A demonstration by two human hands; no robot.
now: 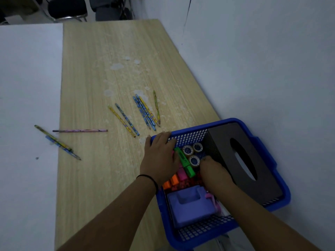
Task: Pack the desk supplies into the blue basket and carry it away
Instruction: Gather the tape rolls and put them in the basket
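Observation:
The blue basket point(188, 135) stands at the wooden table's near right corner. Inside it a dark tissue box point(241, 160) lies along the right side, with three tape rolls point(194, 161), a green highlighter point(185, 163), pink and orange highlighters point(175, 179) and a purple block point(190, 205). My left hand point(159, 156) lies over the basket's left rim, its fingers on the green highlighter's far end. My right hand point(215, 173) reaches down inside the basket between the tape rolls and the tissue box, fingertips hidden. Several patterned pencils point(145, 111) lie loose on the table.
More pencils lie further left: a pair point(125, 120), a pink one point(79, 130) and two point(58, 142) on the white surface point(27, 87) adjoining the wooden table point(108, 51). A wall runs close along the right. Chairs point(67, 8) stand beyond the far edge.

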